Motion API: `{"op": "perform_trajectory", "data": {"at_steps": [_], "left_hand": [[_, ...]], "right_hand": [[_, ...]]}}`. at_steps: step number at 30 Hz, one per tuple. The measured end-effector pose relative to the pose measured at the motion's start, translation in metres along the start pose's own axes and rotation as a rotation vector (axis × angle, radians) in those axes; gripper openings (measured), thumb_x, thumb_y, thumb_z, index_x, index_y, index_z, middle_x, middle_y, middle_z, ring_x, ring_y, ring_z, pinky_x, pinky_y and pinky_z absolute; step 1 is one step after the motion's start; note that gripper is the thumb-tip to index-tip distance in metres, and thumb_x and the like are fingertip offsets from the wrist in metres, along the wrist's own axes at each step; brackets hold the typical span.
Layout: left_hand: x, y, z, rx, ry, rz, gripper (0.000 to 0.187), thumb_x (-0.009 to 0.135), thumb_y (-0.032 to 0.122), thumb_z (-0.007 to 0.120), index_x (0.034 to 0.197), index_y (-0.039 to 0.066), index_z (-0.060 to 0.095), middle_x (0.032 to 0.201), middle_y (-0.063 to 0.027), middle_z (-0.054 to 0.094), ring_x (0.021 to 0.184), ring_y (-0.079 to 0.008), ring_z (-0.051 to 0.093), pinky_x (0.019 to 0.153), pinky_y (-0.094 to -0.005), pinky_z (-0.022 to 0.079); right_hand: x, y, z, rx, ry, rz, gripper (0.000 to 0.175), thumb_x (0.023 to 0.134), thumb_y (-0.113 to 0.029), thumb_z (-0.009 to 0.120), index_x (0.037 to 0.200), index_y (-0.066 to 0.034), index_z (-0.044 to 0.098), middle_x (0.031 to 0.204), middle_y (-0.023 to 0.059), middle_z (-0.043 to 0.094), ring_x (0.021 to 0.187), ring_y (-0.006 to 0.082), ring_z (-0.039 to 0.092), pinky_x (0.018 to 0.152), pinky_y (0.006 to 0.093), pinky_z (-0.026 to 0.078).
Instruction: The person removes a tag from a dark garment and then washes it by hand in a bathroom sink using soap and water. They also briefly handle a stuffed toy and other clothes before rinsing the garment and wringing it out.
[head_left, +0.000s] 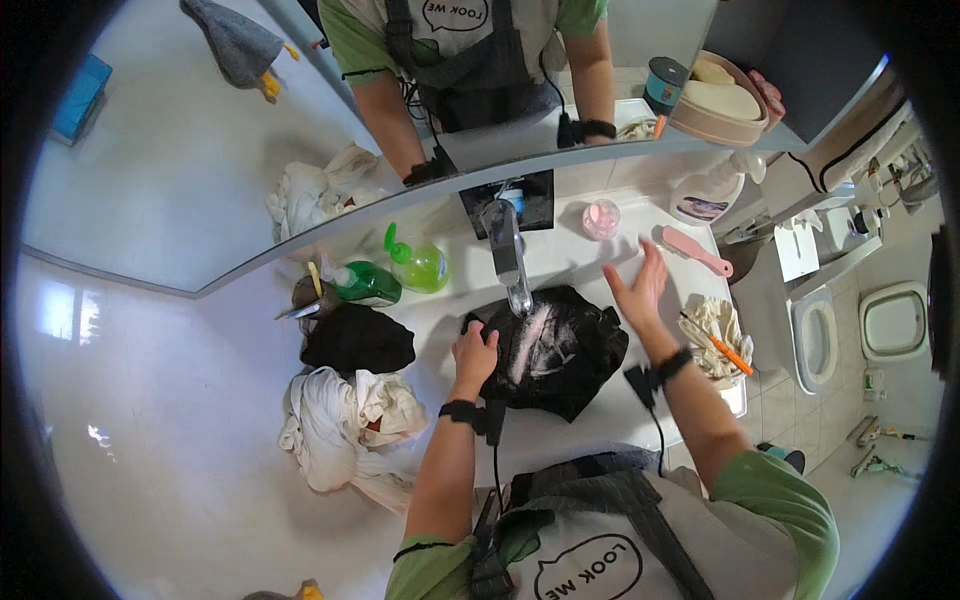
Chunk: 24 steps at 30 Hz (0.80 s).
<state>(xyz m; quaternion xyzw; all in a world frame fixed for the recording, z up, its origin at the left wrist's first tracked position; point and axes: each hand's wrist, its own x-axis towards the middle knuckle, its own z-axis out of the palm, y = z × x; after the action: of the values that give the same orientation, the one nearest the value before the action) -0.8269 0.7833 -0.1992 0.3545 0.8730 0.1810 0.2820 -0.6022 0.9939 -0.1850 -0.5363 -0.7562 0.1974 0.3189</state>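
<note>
A black cloth garment (592, 341), spread beneath the chrome faucet (506, 247), bears a pale streak and white smears that could be powder or lather. My left hand (475, 352) has its fingers curled on the garment's left edge. To the garment's right, my right hand (641, 289) is raised with thumb and fingers apart, holding nothing. Nearest to it are a pink-handled brush (696, 251) and a small jar with pink contents (601, 220). The basin under the garment is mostly hidden.
At left are a green pump bottle (420, 266), a darker green bottle (367, 283), a bundled black cloth (358, 337) and white cloths (345, 427). A white spray bottle (705, 196) stands behind the brush. An orange-handled tool (727, 352) rests on cream cloth (709, 326).
</note>
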Motion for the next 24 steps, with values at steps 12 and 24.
{"op": "perform_trajectory", "data": {"at_steps": [12,24], "left_hand": [[-0.046,0.04,0.027,-0.197,0.082,0.197,0.068,0.073,0.013,0.072,0.128,0.011,0.032,0.152,-0.0129,0.017,0.136,-0.0519,0.012,0.101,-0.0726,0.017],[-0.019,0.0,0.066,0.49,-0.166,0.429,0.05,0.087,0.041,0.056,0.129,0.016,0.046,0.134,-0.003,0.039,0.12,-0.0375,0.04,0.082,-0.0648,0.04]], "right_hand": [[-0.087,-0.069,0.013,0.202,-0.603,-0.039,0.038,0.077,-0.032,0.069,0.098,-0.0006,0.062,0.108,0.0213,0.058,0.105,0.0416,0.051,0.087,0.052,0.04],[-0.096,-0.06,0.091,-0.212,-0.618,0.109,0.044,0.086,-0.031,0.056,0.129,-0.0342,0.045,0.14,0.0154,0.034,0.125,0.0423,0.031,0.09,0.0664,0.031]]}}
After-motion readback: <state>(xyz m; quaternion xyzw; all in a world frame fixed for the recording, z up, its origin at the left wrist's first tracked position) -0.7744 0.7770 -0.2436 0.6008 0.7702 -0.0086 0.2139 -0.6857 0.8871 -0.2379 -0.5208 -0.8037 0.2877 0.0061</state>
